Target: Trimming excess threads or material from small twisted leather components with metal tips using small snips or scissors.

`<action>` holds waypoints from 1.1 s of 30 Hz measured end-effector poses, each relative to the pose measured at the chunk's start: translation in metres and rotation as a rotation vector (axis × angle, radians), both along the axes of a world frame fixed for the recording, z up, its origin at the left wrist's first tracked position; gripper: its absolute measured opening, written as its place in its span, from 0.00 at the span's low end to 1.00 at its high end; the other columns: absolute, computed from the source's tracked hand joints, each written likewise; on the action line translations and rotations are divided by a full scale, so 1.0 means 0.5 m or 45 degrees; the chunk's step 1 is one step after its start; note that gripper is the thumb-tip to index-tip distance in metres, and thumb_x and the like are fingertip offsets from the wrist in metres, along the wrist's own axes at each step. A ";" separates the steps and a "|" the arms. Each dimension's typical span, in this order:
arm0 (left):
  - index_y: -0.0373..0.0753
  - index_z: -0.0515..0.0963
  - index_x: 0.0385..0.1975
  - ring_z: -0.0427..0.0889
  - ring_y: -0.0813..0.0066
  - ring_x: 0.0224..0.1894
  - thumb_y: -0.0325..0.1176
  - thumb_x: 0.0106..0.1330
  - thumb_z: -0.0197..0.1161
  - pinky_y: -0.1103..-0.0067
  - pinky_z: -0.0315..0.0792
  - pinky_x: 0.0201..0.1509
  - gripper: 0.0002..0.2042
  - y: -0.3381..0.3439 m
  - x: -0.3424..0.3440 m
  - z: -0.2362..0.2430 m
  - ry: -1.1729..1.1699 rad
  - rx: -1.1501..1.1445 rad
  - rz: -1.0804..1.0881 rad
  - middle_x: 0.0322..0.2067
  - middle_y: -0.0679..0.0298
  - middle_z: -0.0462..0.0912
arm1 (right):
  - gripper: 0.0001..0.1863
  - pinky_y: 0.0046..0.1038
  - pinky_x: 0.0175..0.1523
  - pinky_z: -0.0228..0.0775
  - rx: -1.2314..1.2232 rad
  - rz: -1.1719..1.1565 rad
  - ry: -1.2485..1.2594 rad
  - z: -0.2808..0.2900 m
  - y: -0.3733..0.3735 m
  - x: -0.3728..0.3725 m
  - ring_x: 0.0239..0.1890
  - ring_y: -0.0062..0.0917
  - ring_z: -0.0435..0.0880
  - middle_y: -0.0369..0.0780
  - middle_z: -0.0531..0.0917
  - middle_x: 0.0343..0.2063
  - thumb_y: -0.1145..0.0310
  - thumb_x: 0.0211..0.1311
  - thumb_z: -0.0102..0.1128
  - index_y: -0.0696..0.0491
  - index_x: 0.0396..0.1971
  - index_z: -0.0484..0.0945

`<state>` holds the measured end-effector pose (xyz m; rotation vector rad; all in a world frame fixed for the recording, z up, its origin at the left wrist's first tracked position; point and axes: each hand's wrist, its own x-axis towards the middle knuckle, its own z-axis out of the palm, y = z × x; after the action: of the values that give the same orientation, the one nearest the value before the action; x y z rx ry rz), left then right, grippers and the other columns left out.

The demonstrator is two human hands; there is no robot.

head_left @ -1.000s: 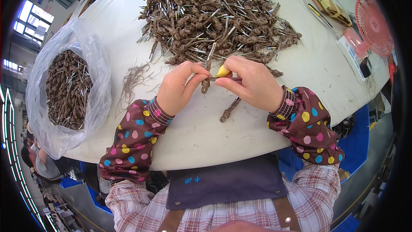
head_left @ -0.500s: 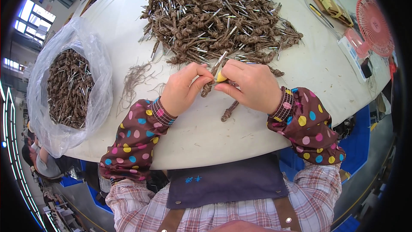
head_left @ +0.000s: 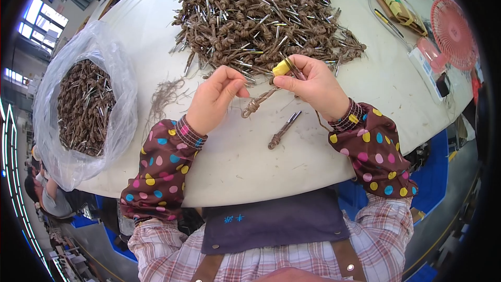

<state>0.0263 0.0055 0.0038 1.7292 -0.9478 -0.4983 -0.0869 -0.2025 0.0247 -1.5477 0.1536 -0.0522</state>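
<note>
L hand (head_left: 215, 99) thumb + forefinger nearly meet, can't tell if on anything, w/ R hand (head_left: 319, 87) fingers closed on knotted brown cord (head_left: 252, 106), prob. so its knot juts just below L fingertips.

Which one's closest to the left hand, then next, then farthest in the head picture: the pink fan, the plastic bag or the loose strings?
From the left hand:
1. Loose strings, just left.
2. Plastic bag, farther left.
3. Pink fan, far right.
</note>
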 end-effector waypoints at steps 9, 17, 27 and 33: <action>0.35 0.74 0.51 0.77 0.76 0.42 0.27 0.64 0.57 0.79 0.68 0.51 0.15 -0.008 -0.043 0.041 -0.448 0.100 -0.036 0.38 0.64 0.80 | 0.12 0.16 0.30 0.63 -0.221 -0.189 -0.267 -0.042 -0.014 0.004 0.26 0.10 0.70 0.31 0.78 0.26 0.68 0.54 0.67 0.58 0.35 0.78; 0.34 0.78 0.46 0.79 0.73 0.39 0.25 0.61 0.60 0.79 0.70 0.47 0.13 -0.012 -0.047 0.044 -0.346 0.185 -0.006 0.36 0.60 0.81 | 0.21 0.25 0.29 0.71 -1.166 -0.327 -0.710 -0.008 0.000 -0.019 0.26 0.25 0.80 0.37 0.77 0.34 0.57 0.53 0.67 0.54 0.40 0.72; 0.38 0.79 0.43 0.79 0.66 0.36 0.29 0.59 0.62 0.77 0.72 0.41 0.12 -0.015 -0.048 0.030 -0.456 0.086 -0.007 0.33 0.59 0.81 | 0.17 0.27 0.26 0.68 -1.599 -0.131 -0.817 -0.019 0.003 -0.019 0.23 0.27 0.77 0.36 0.73 0.28 0.59 0.51 0.66 0.53 0.33 0.71; 0.37 0.79 0.42 0.78 0.66 0.33 0.28 0.58 0.63 0.77 0.72 0.39 0.12 -0.017 -0.048 0.030 -0.490 0.076 -0.024 0.30 0.59 0.81 | 0.17 0.27 0.26 0.68 -1.611 -0.151 -0.847 -0.024 0.006 -0.019 0.23 0.27 0.77 0.36 0.74 0.29 0.59 0.51 0.67 0.53 0.31 0.71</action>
<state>0.0022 -0.0028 0.0187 1.9106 -1.2301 -0.2084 -0.0964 -0.1994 0.0128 -2.6640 -0.4034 -0.8882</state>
